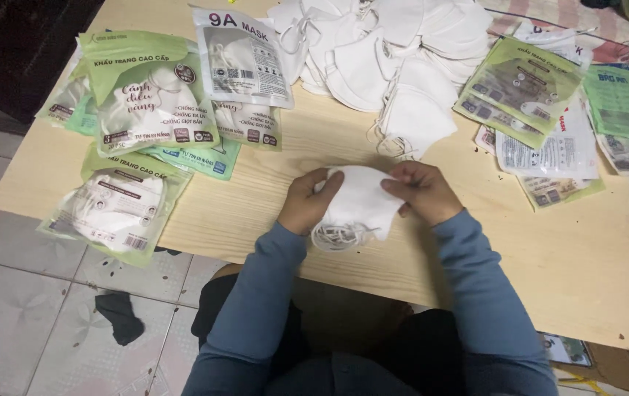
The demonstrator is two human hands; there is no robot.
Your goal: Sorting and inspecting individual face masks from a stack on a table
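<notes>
Both hands are gripping a small stack of white masks [358,202] just above the bench [256,213], near its front edge: left hand [308,199] clenched on the stack's left side, right hand [421,192] pinching the top right corner. Ear loops are hanging loose underneath.

To do it well, probably: keep edges squared w/ both thumbs, tuck loops in so they aren't snagging, don't crush the fold.

Containers: filled green pouches [149,92] on the left are showing white masks through clear windows; a white pouch [243,59] is lying on top, also w/ a mask inside. Flat pouches [531,88] at right are looking empty, can't tell for sure. Loose mask pile [388,51] is sitting at the back, no container.
</notes>
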